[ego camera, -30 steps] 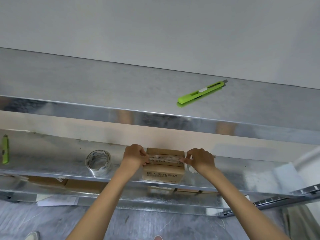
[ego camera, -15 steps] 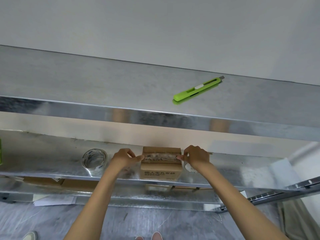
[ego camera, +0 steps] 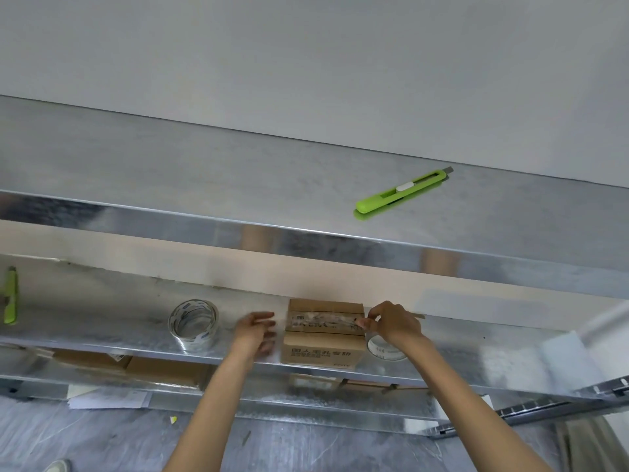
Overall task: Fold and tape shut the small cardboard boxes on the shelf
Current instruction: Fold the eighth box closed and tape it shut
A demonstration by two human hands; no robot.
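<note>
Cardboard box [ego camera: 321,335], one tape strip [ego camera: 323,323], two rolls [ego camera: 193,324], two cutters [ego camera: 401,195]

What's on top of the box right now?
A clear tape strip runs across the closed flaps of the box; the right hand pinches its right end. The flaps hide the inside, and the hand covers the top's right edge.

Left hand [ego camera: 254,332] blurred, tape roll [ego camera: 384,349] half hidden behind right hand [ego camera: 391,324]
</note>
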